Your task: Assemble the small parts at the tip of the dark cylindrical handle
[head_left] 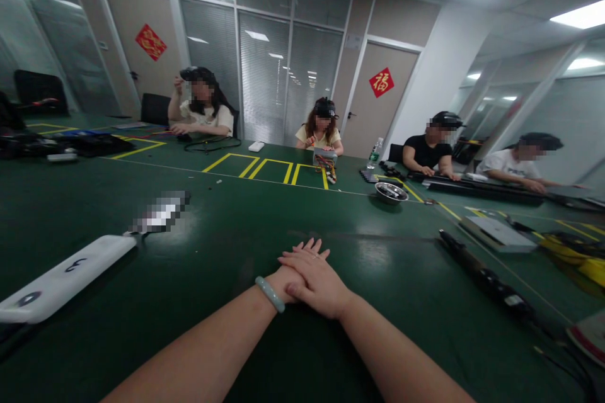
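Note:
My right hand [321, 283] lies flat across the back of my left hand [282, 278], its fingers stretched out and its thumb resting near the left wrist. Beneath it, my left hand is partly hidden; only its back and some spread fingertips show. Neither hand holds anything, and both are over the green tabletop [227, 233]. A pale green bangle [270, 294] circles my left wrist. Off to the left is a white slab-shaped device [70, 277] marked with a 3. On the right lies a long black tool with a cord [486, 277].
A metal bowl [391, 193] with dark items stands right of centre, near a plastic bottle [375, 154]. A grey flat box [497, 234] and a yellow-black bundle [574, 258] lie at right. Several people in caps sit around the far side. Yellow tape [269, 164] marks the table.

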{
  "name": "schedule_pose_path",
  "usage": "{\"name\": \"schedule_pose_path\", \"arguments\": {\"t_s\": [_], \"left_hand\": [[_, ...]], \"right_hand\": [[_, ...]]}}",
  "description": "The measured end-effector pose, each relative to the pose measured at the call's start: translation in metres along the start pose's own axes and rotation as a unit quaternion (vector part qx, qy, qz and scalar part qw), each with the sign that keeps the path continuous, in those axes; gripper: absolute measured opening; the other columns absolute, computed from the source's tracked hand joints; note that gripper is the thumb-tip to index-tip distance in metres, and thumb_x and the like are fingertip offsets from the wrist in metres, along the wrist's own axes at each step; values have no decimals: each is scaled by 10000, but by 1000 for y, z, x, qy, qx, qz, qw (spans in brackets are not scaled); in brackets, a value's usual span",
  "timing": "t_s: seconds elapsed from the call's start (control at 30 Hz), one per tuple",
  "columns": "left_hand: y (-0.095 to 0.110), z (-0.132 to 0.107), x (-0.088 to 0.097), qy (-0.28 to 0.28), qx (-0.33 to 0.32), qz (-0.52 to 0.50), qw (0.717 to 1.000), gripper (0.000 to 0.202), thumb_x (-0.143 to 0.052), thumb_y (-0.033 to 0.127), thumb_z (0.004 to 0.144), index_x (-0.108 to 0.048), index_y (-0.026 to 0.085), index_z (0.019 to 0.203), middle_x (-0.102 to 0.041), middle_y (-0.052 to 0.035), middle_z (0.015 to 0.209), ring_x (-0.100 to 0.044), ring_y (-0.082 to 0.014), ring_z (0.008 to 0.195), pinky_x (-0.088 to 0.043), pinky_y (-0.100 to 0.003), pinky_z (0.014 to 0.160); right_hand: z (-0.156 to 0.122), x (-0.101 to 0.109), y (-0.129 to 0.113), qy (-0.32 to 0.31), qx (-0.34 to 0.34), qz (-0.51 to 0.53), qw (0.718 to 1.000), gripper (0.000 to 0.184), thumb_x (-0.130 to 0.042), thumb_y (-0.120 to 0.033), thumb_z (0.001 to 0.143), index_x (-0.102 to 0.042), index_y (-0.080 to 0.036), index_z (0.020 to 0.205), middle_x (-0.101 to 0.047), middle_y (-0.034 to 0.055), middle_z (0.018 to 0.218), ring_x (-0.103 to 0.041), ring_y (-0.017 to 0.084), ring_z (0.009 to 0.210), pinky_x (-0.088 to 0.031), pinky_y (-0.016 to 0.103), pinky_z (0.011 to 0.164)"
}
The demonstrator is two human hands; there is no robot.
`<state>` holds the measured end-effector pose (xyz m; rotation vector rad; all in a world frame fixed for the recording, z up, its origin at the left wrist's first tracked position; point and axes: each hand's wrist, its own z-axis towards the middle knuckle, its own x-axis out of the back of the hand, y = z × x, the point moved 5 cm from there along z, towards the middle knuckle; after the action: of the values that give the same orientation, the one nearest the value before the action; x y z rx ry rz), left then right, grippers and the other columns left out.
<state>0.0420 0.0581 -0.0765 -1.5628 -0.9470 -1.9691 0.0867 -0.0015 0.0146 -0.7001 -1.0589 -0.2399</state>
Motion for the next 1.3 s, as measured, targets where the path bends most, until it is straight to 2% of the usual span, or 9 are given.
{"name": "schedule_pose_path", "arguments": {"t_s": [0.27,0.53,0.7,0.8,0.93,1.07,1.13,1.23,1.3], "left_hand": [[-3,-3,6,-4,0,88,996,774,-567,352,810,-169,314,1473,-110,-10,1553,-57,-337,1410,-58,-496,1133],[18,-14,37,-33,2,85,996,622,-462,297,889,-227,278,1465,-135,-35,1547,-100,-296,1412,-98,-466,1142],[26,-21,56,20,-15,-23,999,574,-404,372,928,-250,220,1459,-281,-51,1505,-233,-233,1384,-115,-381,1146],[20,-24,59,9,2,-58,998,623,-391,568,899,-330,241,1426,-265,-70,1509,-202,-248,1397,-153,-424,1135],[14,-30,64,-22,39,-119,992,653,-355,655,875,-325,299,1422,-221,-43,1526,-167,-256,1406,-184,-466,1120],[17,-33,72,-32,44,-136,989,669,-369,672,859,-312,325,1427,-239,-33,1521,-186,-281,1399,-211,-479,1109],[18,-32,73,-37,42,-138,989,672,-376,664,860,-310,316,1430,-238,-36,1521,-186,-284,1399,-211,-478,1110],[15,-31,71,-42,44,-145,988,668,-374,662,861,-295,326,1434,-220,-25,1526,-173,-290,1401,-214,-491,1105],[13,-31,68,-45,44,-152,986,667,-368,666,862,-284,336,1435,-209,-20,1530,-166,-294,1402,-216,-501,1102]], "right_hand": [[2,-2,0,29,-1,-23,999,470,-422,-520,915,-530,-228,1267,-557,48,1288,-436,210,1241,-245,371,1105],[-1,-4,0,37,-8,-40,998,404,-383,-448,949,-550,-239,1253,-560,44,1289,-451,196,1226,-261,377,1086],[-15,11,44,120,-133,-102,979,387,-306,-407,976,-573,-255,1210,-494,37,1366,-364,197,1303,-184,448,1111],[-55,46,96,237,-294,-149,914,454,-306,-421,958,-541,-149,1235,-456,139,1379,-340,255,1311,-221,501,1081],[-157,107,151,312,-447,-281,790,518,-384,-372,892,-485,-46,1282,-319,232,1442,-219,348,1361,-177,555,1066],[-278,158,170,352,-559,-417,624,655,-453,-419,832,-388,-37,1361,-190,257,1485,-83,376,1385,-119,561,1067],[-322,173,172,371,-587,-447,564,731,-461,-506,817,-360,-54,1383,-223,261,1467,-111,377,1375,-128,554,1063],[-353,182,180,357,-611,-449,546,833,-435,-669,776,-372,-109,1389,-314,248,1417,-228,406,1322,-189,565,1025],[-357,184,191,327,-620,-427,571,876,-410,-731,750,-370,-142,1397,-393,246,1358,-334,422,1254,-254,572,975]]}}
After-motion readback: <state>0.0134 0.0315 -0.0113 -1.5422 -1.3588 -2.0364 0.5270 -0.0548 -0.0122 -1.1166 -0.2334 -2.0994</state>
